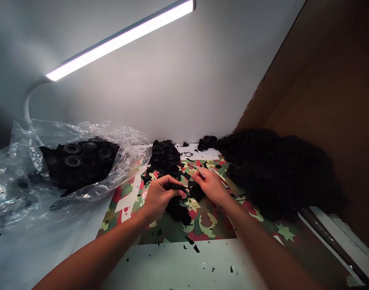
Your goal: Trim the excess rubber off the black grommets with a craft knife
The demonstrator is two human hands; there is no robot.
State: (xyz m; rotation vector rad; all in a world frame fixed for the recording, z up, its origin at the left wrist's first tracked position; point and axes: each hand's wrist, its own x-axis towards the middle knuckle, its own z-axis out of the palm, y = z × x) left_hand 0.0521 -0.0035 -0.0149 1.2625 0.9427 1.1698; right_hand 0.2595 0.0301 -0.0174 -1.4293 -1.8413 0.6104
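My left hand point(164, 195) is closed, with thumb and forefinger pinching a small black rubber-like part point(180, 187). Just to the right, my right hand point(211, 185) grips a slim, pointed metal tool point(197, 169) whose tip points up and left; its exact kind is hard to make out. Below the right fingers lies another dark piece point(196, 191). Behind my left hand rises a heap of black scraps point(164, 155), and more black material point(180, 212) lies under that hand. A camouflage-patterned sheet point(216, 233) covers the work surface beneath both hands.
On the left, a clear plastic bag point(132, 141) holds several black parts with round rings point(72, 161). A large black pile point(272, 173) sits at right before a cardboard panel point(317, 80). Overhead hangs a lit lamp point(124, 38). Small black bits point(196, 248) dot the white front surface.
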